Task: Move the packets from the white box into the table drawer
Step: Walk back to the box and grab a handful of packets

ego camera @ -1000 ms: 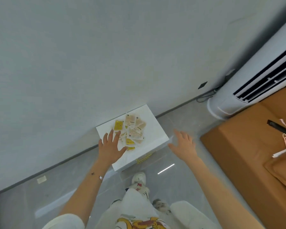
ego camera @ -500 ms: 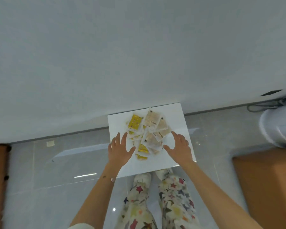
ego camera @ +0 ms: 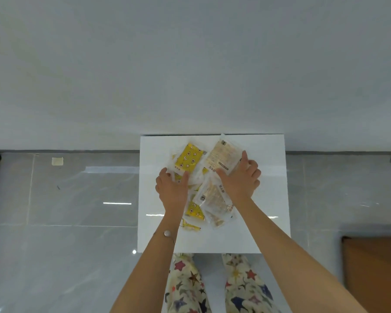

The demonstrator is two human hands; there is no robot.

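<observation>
Centrally, I see the right fingers (ego camera: 248, 164) curled over the far right edge of a beige packet (ego camera: 224, 155), with the thumb pressed on its near face, so the right hand (ego camera: 239, 184) pinches that packet. The left fingers (ego camera: 163, 175) bend down at the near left corner of a yellow packet (ego camera: 189, 158), the thumb lying across its near edge; I read the left hand (ego camera: 172, 192) as gripping it, though the fingertips are hidden. Both packets touch the loose heap of packets (ego camera: 212, 201), yellow and clear ones overlapping, which lies between and below the two hands in the middle of a flat white top (ego camera: 269, 199). I cannot tell whether this top belongs to a box or a table. A bracelet (ego camera: 167, 233) circles the left wrist. Star-printed trousers (ego camera: 185, 285) show just beyond the top's near edge. Glossy grey floor (ego camera: 77, 222) surrounds the top, whose far edge meets a pale wall (ego camera: 190, 64). A brown panel (ego camera: 375, 267) stands at the lower right.
</observation>
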